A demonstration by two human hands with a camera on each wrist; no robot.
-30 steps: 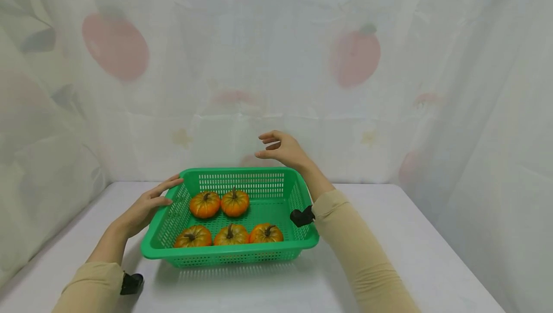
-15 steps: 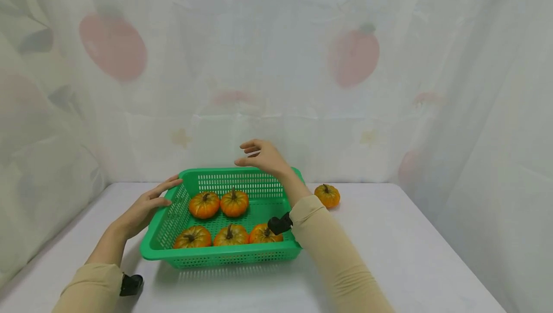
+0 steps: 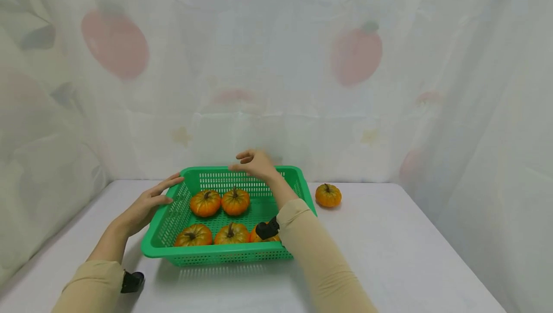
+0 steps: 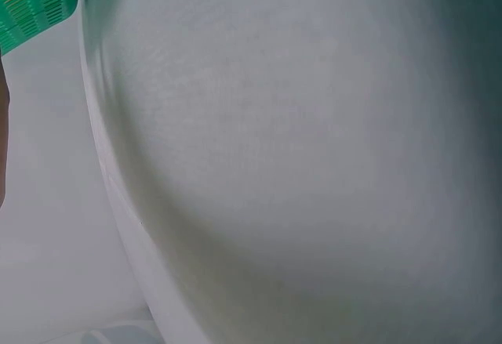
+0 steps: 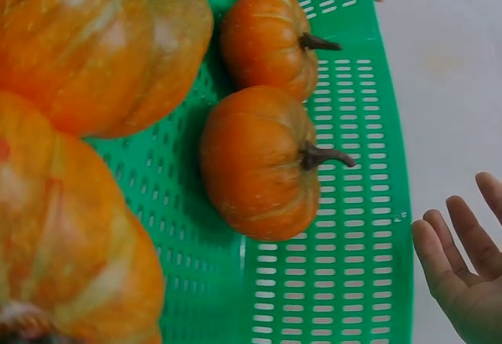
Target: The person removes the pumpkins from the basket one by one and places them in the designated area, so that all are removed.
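Observation:
A green slotted basket [image 3: 160, 246] stands on the white table and holds several small orange pumpkins [image 3: 234, 201]. My left hand [image 3: 149, 202] rests open against the basket's left rim, fingers straight. My right hand [image 3: 252, 162] hovers open and empty over the basket's back wall, fingers loosely spread. One more pumpkin [image 3: 328, 195] sits on the table just right of the basket. The right wrist view looks down at the basket's floor [image 5: 337, 226], at pumpkins [image 5: 263, 164] on it, and at my right hand's fingertips [image 5: 463, 269]. The left wrist view has only a basket corner [image 4: 39, 7] and white cloth.
The white table [image 3: 389, 250] runs out to the right and front. A pale curtain [image 3: 276, 63] printed with red fruit hangs close behind and along both sides. A black wrist strap [image 3: 266, 229] sits over the basket's front right.
My right hand has swung left and down from beyond the basket's back right corner to above its back wall, uncovering the pumpkin on the table. The left hand stays put.

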